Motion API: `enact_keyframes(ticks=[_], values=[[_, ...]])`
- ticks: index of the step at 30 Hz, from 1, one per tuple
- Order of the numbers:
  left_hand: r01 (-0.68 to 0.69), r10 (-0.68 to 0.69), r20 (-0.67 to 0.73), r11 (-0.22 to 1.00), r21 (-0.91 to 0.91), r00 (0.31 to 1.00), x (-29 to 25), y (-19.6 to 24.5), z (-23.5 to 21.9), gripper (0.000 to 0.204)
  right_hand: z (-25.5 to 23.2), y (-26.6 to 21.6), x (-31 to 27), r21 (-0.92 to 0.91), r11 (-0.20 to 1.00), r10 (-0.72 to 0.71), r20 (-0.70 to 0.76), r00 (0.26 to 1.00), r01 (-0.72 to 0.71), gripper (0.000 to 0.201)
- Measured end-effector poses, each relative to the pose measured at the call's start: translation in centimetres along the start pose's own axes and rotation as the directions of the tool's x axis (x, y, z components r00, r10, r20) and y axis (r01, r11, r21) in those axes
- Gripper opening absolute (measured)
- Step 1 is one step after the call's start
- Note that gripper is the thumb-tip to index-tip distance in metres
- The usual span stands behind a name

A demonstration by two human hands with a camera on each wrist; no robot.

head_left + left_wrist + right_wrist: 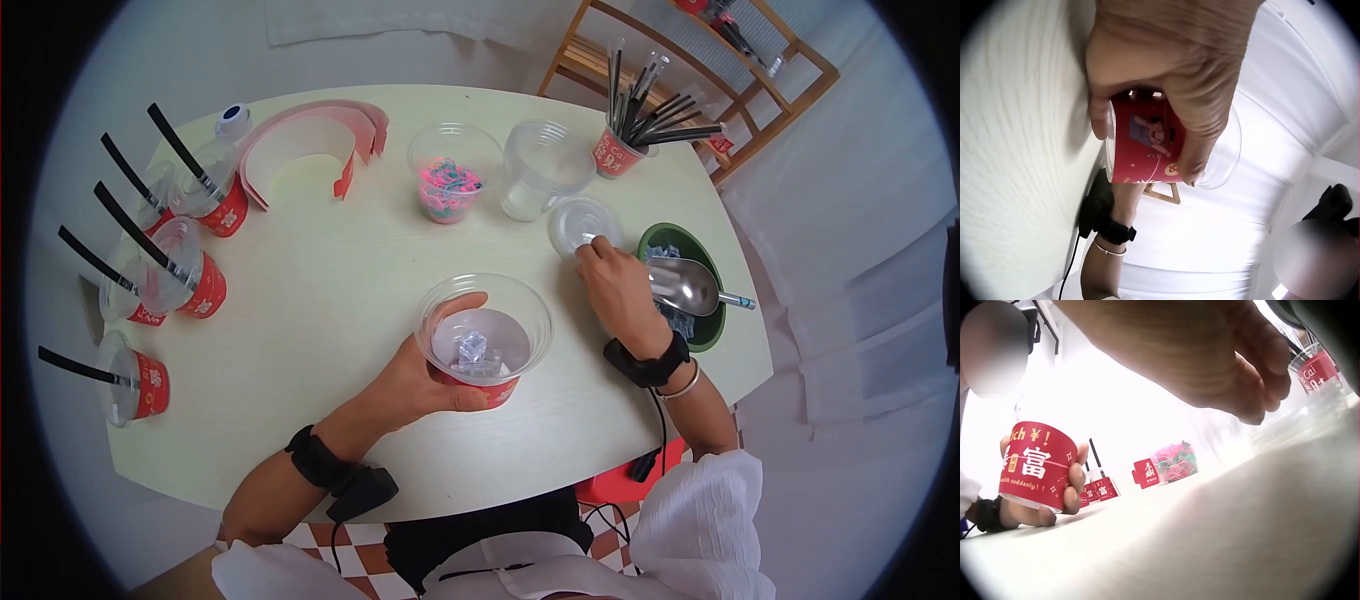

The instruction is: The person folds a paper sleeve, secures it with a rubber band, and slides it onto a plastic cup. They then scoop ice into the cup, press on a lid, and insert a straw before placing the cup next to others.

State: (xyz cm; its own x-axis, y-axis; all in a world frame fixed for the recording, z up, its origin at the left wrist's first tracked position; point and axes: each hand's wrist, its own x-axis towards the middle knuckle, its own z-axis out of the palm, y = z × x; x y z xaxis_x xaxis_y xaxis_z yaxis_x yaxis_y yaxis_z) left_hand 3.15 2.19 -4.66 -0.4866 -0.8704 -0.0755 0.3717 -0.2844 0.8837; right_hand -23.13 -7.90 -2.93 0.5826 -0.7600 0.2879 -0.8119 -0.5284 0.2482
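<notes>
My left hand (425, 385) grips a clear plastic cup with a red paper sleeve (1147, 137), thumb on one side and fingers round the other. Several clear ice cubes (474, 350) lie in the bottom of this cup, which stands low over the table. At the near right edge of a round clear plastic lid (582, 222) are the bent fingers of my right hand (625, 295). In the right wrist view its fingertips (1254, 417) are bunched low beside the lid; I cannot tell whether they pinch it.
Beside my right hand, a green bowl (712, 250) holds clear cubes and a metal scoop (685, 285). Behind are a cup of pink and green bits (448, 190), stacked clear cups (548, 160) and a cup of black straws (618, 155). Several lidded cups and curved red sleeves (290, 110) occupy the left.
</notes>
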Motion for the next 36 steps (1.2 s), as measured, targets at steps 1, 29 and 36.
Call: enact_keyframes(ticks=[1, 29, 36], values=[[-0.005, 0.005, 0.0, 1.0, 0.004, 1.0, 0.1, 0.0, 0.0, 0.107, 0.2, 0.1, 0.1, -0.002, 1.0, -0.01, 0.013, 1.0, 0.01, 0.015], [-0.052, 0.054, -0.003, 0.986, 0.155, 0.999, 0.1, -0.1, 0.1, 0.107, -5.2, 3.3, -1.4, 0.832, 0.432, 0.467, 0.126, 0.875, -0.35, 0.005], [-0.215, 0.227, 0.042, 0.825, 0.523, 0.973, -0.3, 0.2, 0.4, 0.107, -5.9, 2.5, -2.4, 0.853, -0.513, 0.222, 0.235, 0.946, -0.092, 0.02]])
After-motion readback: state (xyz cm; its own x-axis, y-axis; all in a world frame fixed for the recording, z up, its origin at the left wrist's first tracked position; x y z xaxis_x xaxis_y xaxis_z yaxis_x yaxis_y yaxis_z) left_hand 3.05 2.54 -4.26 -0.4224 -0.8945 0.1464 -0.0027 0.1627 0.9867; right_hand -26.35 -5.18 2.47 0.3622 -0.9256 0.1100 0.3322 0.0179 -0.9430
